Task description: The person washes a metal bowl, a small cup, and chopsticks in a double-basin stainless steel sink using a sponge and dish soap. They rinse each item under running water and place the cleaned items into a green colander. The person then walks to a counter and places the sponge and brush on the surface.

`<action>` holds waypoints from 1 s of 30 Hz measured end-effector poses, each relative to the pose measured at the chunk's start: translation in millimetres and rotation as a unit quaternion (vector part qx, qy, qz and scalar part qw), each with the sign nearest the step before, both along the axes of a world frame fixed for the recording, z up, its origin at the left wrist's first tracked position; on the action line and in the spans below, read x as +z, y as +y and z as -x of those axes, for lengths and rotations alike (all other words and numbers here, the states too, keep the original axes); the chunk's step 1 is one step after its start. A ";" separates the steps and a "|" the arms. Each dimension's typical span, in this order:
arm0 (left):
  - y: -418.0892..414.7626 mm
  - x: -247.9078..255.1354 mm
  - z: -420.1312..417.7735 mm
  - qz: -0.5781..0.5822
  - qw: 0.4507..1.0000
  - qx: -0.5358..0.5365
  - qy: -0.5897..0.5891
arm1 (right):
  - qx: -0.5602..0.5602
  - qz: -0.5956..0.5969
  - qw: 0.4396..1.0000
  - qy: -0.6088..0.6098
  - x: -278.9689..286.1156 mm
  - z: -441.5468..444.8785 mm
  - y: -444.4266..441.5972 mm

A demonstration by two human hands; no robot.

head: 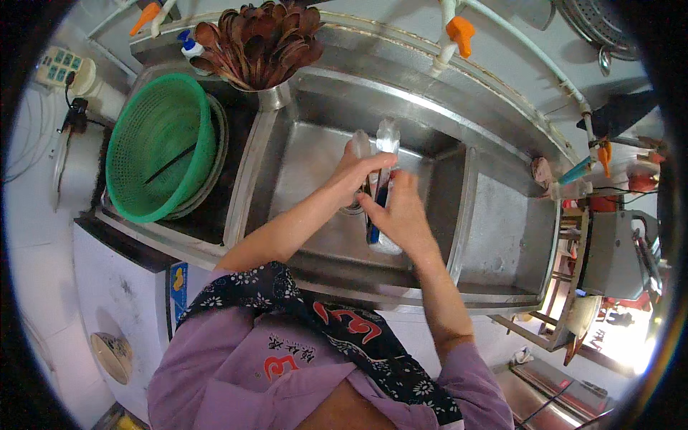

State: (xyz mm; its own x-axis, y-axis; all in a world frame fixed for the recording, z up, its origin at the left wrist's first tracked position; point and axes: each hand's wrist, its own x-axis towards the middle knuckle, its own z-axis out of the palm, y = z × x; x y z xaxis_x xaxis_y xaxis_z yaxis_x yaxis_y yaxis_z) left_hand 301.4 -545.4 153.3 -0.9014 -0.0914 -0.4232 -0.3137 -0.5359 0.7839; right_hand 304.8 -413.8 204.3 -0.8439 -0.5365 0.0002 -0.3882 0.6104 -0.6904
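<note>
Over the middle basin of a stainless steel sink [317, 161], both of my hands are on what look like metal serving tongs [388, 137] with dark blue handle parts. Their scalloped ends point away from me, and the joined end is closest to my body. My left hand [349, 174] grips the upper part, its thumb lying across the arms. Lower down, my right hand [402, 212] holds the handle part from the right side. My fingers hide much of the middle of the tongs. Below them the drain [352, 208] is partly covered.
At left stands a green plastic colander [156, 150] with a dark stick inside. Many wooden spoons [258, 48] fill a metal container [275, 97] behind the sink's left divider, beside a pump bottle [191, 47]. Orange-handled taps [460, 35] hang overhead. Another basin [494, 226] adjoins at right.
</note>
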 end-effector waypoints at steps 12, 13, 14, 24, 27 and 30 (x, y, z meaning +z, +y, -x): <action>-1.4 14.4 76.2 0.028 0.997 0.009 0.078 | 0.036 -0.144 0.850 0.505 150.8 135.2 -46.4; -1.2 15.0 76.1 0.022 0.996 -0.001 0.085 | 0.055 -0.176 0.821 0.540 148.3 137.0 -47.9; -1.4 15.6 76.8 0.015 0.996 -0.011 0.092 | 0.062 -0.141 0.822 0.548 142.5 144.1 -47.4; -3.9 16.2 82.0 0.059 0.979 -0.021 0.192 | 0.149 0.005 0.832 0.535 139.6 166.1 -31.6; -6.0 17.8 86.2 0.071 0.974 -0.035 0.213 | 0.156 0.007 0.835 0.528 140.3 168.9 -30.6; -4.7 18.0 87.4 0.085 0.968 -0.036 0.235 | 0.149 0.039 0.827 0.540 137.6 167.8 -27.5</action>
